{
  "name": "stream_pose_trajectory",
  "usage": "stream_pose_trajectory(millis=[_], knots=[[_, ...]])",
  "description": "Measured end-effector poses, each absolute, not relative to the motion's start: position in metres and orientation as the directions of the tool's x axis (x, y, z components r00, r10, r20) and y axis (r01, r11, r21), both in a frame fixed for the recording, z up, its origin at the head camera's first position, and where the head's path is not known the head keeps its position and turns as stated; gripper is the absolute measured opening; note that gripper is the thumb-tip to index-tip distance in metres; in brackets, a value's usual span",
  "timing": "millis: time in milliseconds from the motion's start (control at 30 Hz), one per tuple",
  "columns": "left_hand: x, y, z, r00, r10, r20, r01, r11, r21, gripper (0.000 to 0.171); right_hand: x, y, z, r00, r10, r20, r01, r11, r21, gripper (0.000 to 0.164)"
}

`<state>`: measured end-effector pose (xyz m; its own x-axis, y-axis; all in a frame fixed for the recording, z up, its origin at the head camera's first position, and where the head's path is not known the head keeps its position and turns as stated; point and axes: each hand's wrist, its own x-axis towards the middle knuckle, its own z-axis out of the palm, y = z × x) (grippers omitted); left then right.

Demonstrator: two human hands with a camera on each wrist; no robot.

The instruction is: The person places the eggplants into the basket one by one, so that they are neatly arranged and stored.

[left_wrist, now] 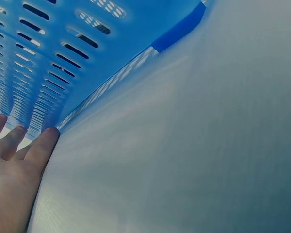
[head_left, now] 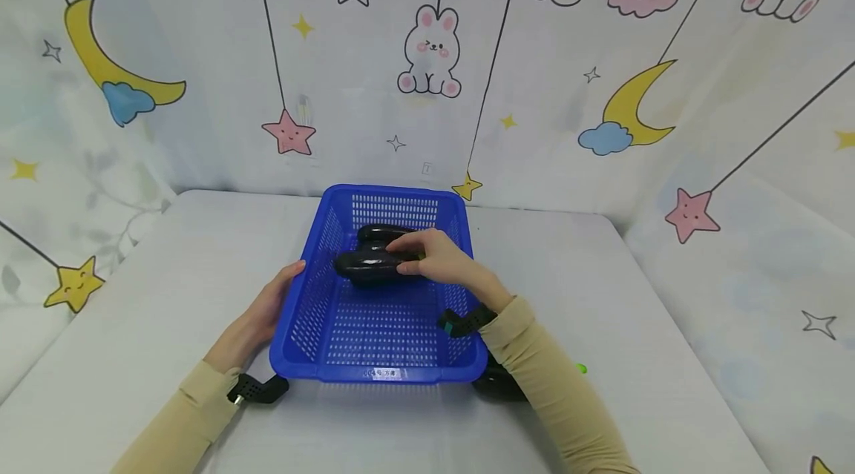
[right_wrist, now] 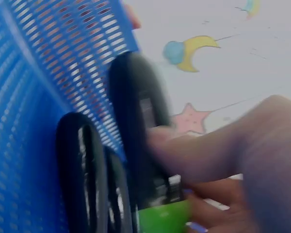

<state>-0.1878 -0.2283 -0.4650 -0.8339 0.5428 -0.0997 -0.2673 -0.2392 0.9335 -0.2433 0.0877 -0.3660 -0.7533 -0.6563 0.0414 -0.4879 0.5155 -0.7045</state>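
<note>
My right hand (head_left: 441,259) pinches a glossy, dark eggplant (right_wrist: 136,107) between thumb and fingers, over the blue plastic basket (head_left: 384,375). The eggplant's bright green cap (right_wrist: 165,217) shows beside the fingers in the right wrist view. Two more dark eggplants (right_wrist: 81,170) lie side by side in the basket, next to the held one. My left hand (head_left: 269,303) is at the basket's left side, its fingertips right at the rim in the head view. Seen from the left wrist, its extended fingers (left_wrist: 41,148) lie against the slotted outer wall.
Another dark eggplant (head_left: 497,383) lies on the white table (head_left: 634,333) by the basket's front right corner, partly hidden under my right forearm. A white curtain (head_left: 374,81) printed with stars, moons and rabbits hangs behind the table and along its sides.
</note>
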Motion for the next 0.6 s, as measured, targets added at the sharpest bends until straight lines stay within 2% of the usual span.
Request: stream_pose_trajectory(millis=[167, 367, 600], knots=[[-0.188, -0.228, -0.464, -0.835, 0.538, -0.115, -0.273, -0.225, 0.935, 0.081, -0.243, 0.089, -0.374, -0.750, -0.662, -0.002, -0.458, 0.521, -0.720, 0.033], [-0.188, -0.228, -0.463, -0.836, 0.534, -0.125, -0.286, -0.230, 0.930, 0.083, -0.243, 0.088, -0.379, -0.718, -0.696, -0.030, -0.489, 0.534, -0.690, 0.033], [-0.188, -0.228, -0.462, -0.810, 0.580, -0.084, -0.304, -0.293, 0.907, 0.078, -0.243, 0.089, -0.381, -0.681, -0.726, -0.090, -0.510, 0.559, -0.654, 0.031]])
